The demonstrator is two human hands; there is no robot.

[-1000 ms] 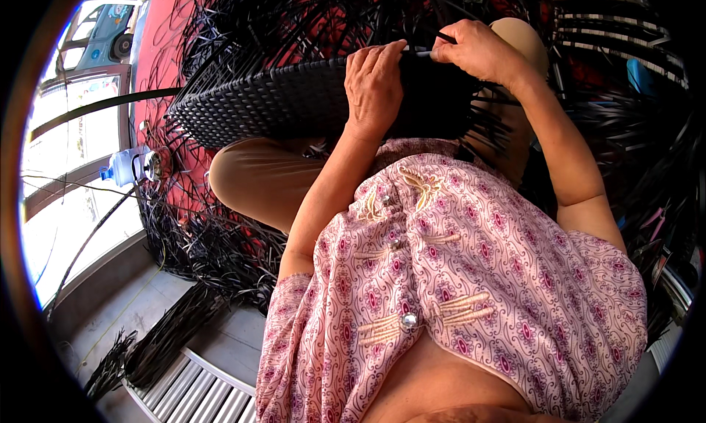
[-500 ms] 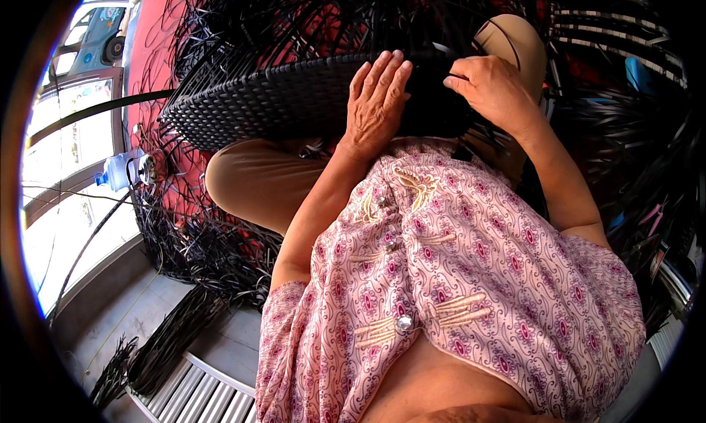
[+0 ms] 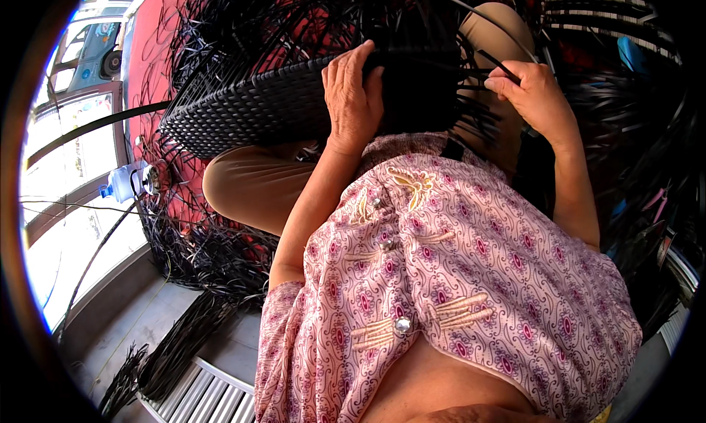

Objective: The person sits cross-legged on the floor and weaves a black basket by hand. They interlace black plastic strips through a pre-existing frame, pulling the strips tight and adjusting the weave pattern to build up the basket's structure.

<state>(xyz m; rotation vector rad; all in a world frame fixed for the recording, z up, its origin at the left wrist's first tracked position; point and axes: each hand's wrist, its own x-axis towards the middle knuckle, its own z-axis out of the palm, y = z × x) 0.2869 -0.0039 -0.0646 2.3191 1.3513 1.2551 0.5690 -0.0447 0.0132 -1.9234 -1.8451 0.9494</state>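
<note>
Across my lap lies a piece of black wickerwork (image 3: 243,107), closely woven from flat strips, with loose strip ends sticking out along its far edge and right side. My left hand (image 3: 351,96) grips its upper edge, fingers bent over the rim and thumb on the near face. Off to the right of the weave, my right hand (image 3: 535,96) is closed, pinching a black strip (image 3: 496,64) between thumb and fingers. That strip's far end is lost among other dark strips. The right part of the weave is too dark to make out.
Tangled black strips (image 3: 213,239) cover much of the red floor covering (image 3: 151,55). A bundle of strips (image 3: 176,342) lies beside a white slatted thing (image 3: 198,393) at lower left. Near the window stands a clear blue-tinted bottle (image 3: 123,182). Something blue (image 3: 630,54) sits at upper right.
My right hand has drawn away to the right from the weave with the strip. My left hand has slid left, changing from lying flat to bending its fingers over the edge.
</note>
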